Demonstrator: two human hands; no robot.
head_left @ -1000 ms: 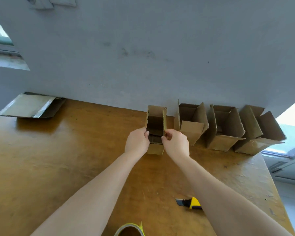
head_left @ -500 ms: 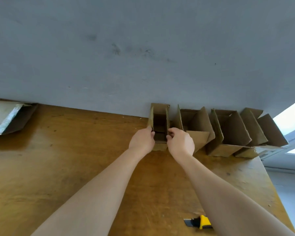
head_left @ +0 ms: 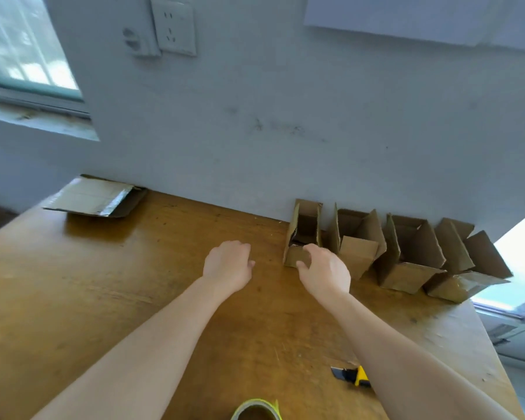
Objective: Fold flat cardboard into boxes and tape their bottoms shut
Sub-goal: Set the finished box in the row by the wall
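Several folded cardboard boxes stand in a row against the wall, top flaps up. The leftmost box point(head_left: 304, 234) is narrow and upright. My right hand point(head_left: 325, 269) hovers just in front of its near face with fingers spread, holding nothing. My left hand point(head_left: 228, 265) is off the box, to its left over the bare table, fingers loosely curled and empty. A stack of flat cardboard point(head_left: 94, 197) lies at the table's far left corner. A roll of tape point(head_left: 256, 410) shows at the bottom edge.
A yellow and black box cutter point(head_left: 350, 375) lies on the wooden table point(head_left: 103, 283) beside my right forearm. The other boxes point(head_left: 406, 256) fill the back right. The table's right edge drops off past the last box. A wall socket and a window are behind.
Both hands have let go of the leftmost box, which now stands against the wall. My left hand moved away to the left, and the view pulled back.
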